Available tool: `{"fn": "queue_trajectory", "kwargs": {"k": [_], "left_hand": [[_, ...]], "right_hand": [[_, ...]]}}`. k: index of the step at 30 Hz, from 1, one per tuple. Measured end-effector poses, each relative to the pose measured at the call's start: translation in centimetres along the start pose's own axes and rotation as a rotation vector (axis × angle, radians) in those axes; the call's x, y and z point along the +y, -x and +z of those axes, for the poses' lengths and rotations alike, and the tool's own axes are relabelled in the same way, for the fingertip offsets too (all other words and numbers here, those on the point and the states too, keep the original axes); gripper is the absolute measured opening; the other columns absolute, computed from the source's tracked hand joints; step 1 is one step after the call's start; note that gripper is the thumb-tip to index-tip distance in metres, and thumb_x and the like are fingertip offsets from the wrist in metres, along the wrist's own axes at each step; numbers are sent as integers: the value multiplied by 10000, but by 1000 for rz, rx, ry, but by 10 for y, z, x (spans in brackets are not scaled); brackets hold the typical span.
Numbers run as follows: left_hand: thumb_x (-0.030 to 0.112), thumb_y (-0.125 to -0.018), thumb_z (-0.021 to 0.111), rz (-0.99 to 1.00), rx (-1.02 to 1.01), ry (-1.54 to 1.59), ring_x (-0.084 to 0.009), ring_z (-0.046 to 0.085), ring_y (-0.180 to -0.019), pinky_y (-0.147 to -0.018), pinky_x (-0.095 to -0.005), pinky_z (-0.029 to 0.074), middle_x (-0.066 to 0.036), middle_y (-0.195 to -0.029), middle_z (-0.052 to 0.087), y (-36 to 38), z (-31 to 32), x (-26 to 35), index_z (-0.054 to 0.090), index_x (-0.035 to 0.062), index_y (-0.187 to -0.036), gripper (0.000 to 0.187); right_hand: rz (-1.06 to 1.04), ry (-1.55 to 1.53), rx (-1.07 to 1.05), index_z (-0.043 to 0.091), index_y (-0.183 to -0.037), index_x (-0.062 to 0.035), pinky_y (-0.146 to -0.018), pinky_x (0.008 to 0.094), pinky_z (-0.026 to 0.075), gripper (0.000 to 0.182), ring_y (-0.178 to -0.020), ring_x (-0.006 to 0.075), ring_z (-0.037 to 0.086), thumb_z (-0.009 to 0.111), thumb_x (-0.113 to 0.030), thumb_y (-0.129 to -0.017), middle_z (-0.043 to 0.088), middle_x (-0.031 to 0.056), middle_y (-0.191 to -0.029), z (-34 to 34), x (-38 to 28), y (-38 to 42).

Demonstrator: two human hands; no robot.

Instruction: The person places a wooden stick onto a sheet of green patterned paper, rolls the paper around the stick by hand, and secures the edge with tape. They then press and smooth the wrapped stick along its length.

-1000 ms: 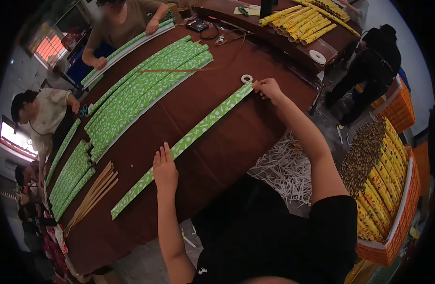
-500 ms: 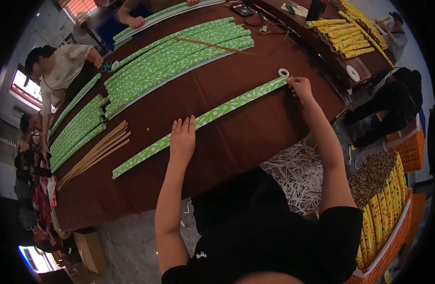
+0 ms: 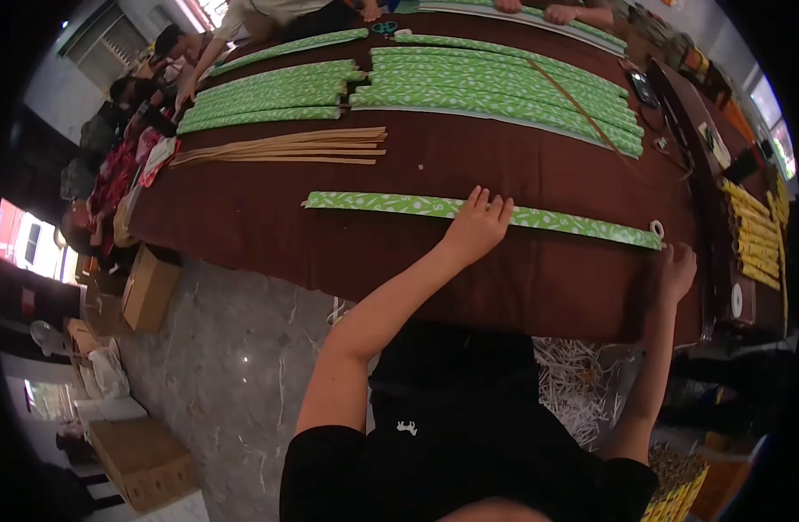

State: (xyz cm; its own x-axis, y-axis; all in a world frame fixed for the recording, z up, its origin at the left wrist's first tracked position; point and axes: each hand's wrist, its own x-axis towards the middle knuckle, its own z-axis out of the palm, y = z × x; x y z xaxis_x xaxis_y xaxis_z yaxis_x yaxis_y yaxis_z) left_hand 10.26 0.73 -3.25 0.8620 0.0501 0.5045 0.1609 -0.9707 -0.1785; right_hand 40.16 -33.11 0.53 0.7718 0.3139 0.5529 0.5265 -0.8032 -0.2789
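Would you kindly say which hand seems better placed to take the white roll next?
Probably the right hand: it is at the right end of the green patterned strip, close to the white roll, while the left hand rests farther away, near the strip's middle.

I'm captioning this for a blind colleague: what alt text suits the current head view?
A person's left hand rests on a long green patterned piece on a brown table, the right hand at its right end near a white ring. Beyond lie rows of similar green pieces and some tan strips.
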Motion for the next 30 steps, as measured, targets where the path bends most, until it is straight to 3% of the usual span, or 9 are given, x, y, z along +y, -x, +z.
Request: {"fn": "queue_trajectory", "kwargs": {"k": [1, 4, 8, 13, 17, 30], "left_hand": [[94, -847, 573, 15, 3, 3, -348, 596, -1103, -1035, -484, 411, -166, -1166, 619, -1, 1, 1, 555, 2, -1256, 419], [104, -850, 569, -1, 34, -4, -346, 613, -1075, -1016, -483, 428, -168, -1141, 630, -1, 1, 1, 579, 2, -1227, 391], [113, -852, 568, 2, 43, 17, -352, 621, -1062, -1000, -482, 442, -170, -1135, 634, -1, -1, 1, 590, 1, -1214, 380], [139, -860, 564, -21, 65, 36, -356, 618, -1071, -1000, -494, 440, -180, -1148, 640, -1, 1, 2, 597, -6, -1201, 372], [151, -869, 557, -36, 67, 35, -359, 613, -1083, -1003, -500, 435, -176, -1156, 640, 0, 5, 4, 589, -6, -1213, 379], [160, -884, 519, -92, 39, 55, -371, 602, -1108, -1014, -491, 424, -189, -1193, 627, 0, 6, 8, 553, -46, -1248, 419]], "right_hand": [[-132, 100, 133, 641, -1113, -36, -858, 437, 478, 315, -1042, 351, 594, 647, -260, -892, 644, 149, -1112, -5, -16, -1], [-492, -239, -147, 551, -1284, -66, -1011, 431, 414, 440, -1229, 325, 497, 656, -90, -857, 532, 133, -1322, -12, -108, 18], [-906, -150, -341, 463, -1371, -88, -1079, 432, 365, 627, -1341, 281, 393, 706, -113, -794, 432, 69, -1445, -2, -188, 37], [-992, -144, -311, 480, -1366, -95, -1016, 425, 439, 575, -1213, 296, 534, 672, -128, -824, 550, 92, -1334, 26, -210, 47], [-972, -129, -263, 521, -1332, -91, -974, 432, 469, 477, -1162, 315, 568, 606, -88, -863, 569, 108, -1309, 38, -206, 55], [-933, -143, -315, 506, -1356, -115, -1012, 439, 436, 495, -1225, 335, 521, 536, -10, -873, 540, 119, -1347, 38, -206, 58]]}}
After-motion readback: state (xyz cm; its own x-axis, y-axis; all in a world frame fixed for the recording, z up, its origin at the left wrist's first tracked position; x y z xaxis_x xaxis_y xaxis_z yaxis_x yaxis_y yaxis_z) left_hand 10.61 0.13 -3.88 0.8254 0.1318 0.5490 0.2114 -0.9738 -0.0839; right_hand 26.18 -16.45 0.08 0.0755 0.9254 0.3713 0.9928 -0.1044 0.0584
